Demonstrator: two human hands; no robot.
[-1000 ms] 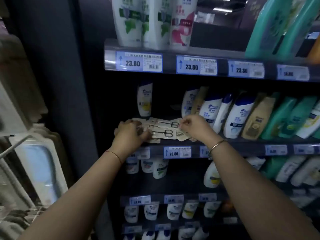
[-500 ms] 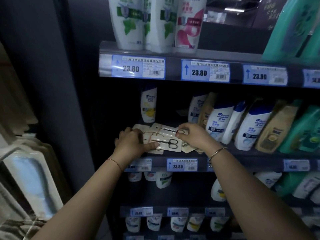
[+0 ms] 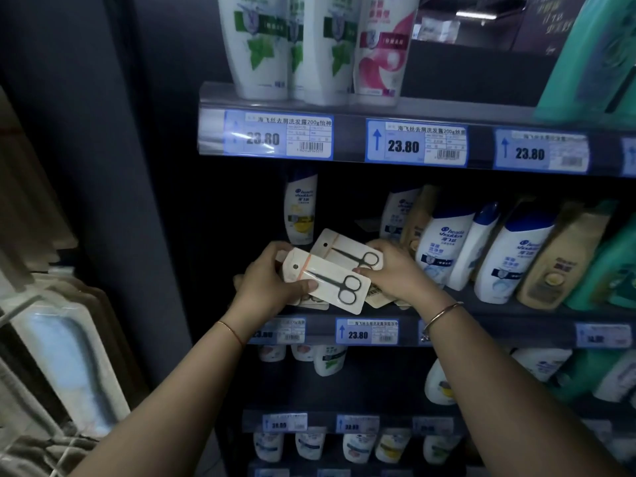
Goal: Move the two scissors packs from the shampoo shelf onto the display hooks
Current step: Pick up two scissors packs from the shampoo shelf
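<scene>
Front scissors pack (image 3: 327, 280): cream card, black scissors, tilted, pinched by left hand (image 3: 265, 287) | rear scissors pack (image 3: 347, 251): same card, overlapped behind, held by right hand (image 3: 395, 273)

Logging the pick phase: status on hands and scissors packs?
Left hand grips front pack. Right hand grips rear pack. Both over shelf, not yet on hooks. Bottles close by, nothing blocking.

White bottles with green leaf labels (image 3: 254, 46) and a pink-labelled bottle (image 3: 378, 53) stand on the top shelf (image 3: 464, 110), above blue price tags (image 3: 416, 144) reading 23.80. Lower right, blue-capped white bottles (image 3: 444, 249) lean beside a tan bottle (image 3: 557, 259). Pale blister packs (image 3: 69, 356) hang far left.
</scene>
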